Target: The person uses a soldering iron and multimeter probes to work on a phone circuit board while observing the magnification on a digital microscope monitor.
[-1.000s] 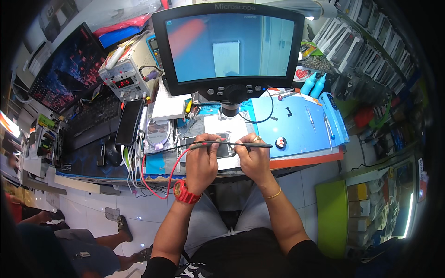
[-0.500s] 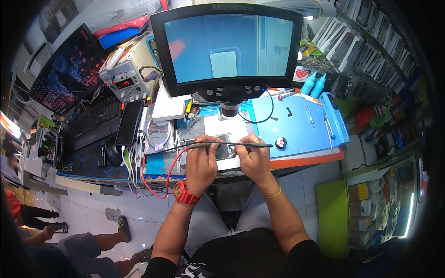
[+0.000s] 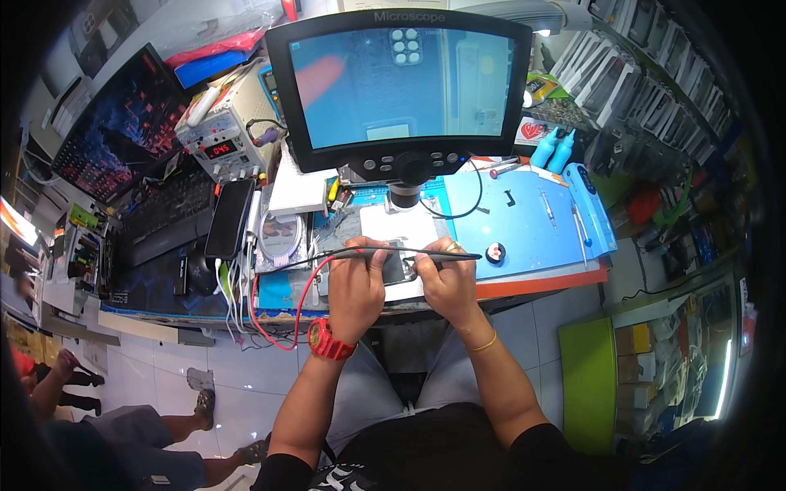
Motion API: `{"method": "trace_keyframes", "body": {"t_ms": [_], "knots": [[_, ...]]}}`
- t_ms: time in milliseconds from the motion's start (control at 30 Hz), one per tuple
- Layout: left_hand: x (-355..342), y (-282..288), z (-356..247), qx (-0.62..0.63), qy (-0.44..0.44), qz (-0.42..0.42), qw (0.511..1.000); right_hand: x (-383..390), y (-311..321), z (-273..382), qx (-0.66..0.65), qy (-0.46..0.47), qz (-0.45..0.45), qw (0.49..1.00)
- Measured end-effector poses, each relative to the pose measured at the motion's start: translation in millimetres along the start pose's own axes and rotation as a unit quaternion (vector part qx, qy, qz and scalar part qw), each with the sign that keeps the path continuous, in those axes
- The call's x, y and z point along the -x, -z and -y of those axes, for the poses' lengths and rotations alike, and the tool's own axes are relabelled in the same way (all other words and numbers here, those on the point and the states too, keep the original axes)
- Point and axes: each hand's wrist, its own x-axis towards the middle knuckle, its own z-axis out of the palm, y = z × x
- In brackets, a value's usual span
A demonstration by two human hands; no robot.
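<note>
My left hand (image 3: 354,290) is closed on a test probe (image 3: 354,254) with a red lead. My right hand (image 3: 444,286) grips a dark probe (image 3: 454,257) with a black lead. Both are over an opened phone (image 3: 396,267) on the work surface, its middle partly hidden by my fingers; whether the tips touch it cannot be made out. Above them a microscope lens (image 3: 404,195) hangs from a black-framed monitor (image 3: 409,90), which displays a magnified blue view with pale pads and a pinkish blur.
A laptop (image 3: 123,114), power supply (image 3: 221,147), dark phone (image 3: 229,219) and cables crowd the left. Right are a blue mat (image 3: 516,233), blue bottles (image 3: 559,151), tools and a shelf (image 3: 622,82). A co-worker's legs (image 3: 176,425) show lower left.
The magnified picture has shifted: the white rectangle sits lower and a group of round pads appears at the top. The people at lower left moved slightly. My hands barely moved.
</note>
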Motion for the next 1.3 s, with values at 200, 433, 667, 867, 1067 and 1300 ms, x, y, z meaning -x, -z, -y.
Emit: {"method": "trace_keyframes", "body": {"t_ms": [200, 433, 667, 867, 1067, 1300], "knots": [[-0.5, -1.2, -1.1, -0.006, -0.005, -0.004, 1.0, 0.8, -0.3, -2.5, 0.005, 0.005, -0.002, 1.0], [0.4, -1.7, -0.1, 0.001, 0.0, -0.005, 1.0, -0.1, 0.8, -3.1, 0.037, 0.031, 0.003, 0.999], [0.9, -1.7, -1.9, 0.001, 0.008, -0.003, 1.0, -0.3, 1.0, -3.5, 0.045, 0.04, 0.005, 0.998], [1.2, -2.2, -1.5, -0.002, -0.004, -0.01, 1.0, 0.0, 1.0, -4.9, 0.043, 0.045, 0.006, 0.998], [1.2, -2.4, -1.9, -0.002, 0.001, -0.006, 1.0, 0.6, 0.6, -4.9, 0.033, 0.03, 0.004, 0.999], [1.2, -2.4, -1.0, -0.004, -0.005, -0.01, 1.0, 0.4, -0.7, -0.4, 0.004, 0.006, -0.007, 1.0]]}}
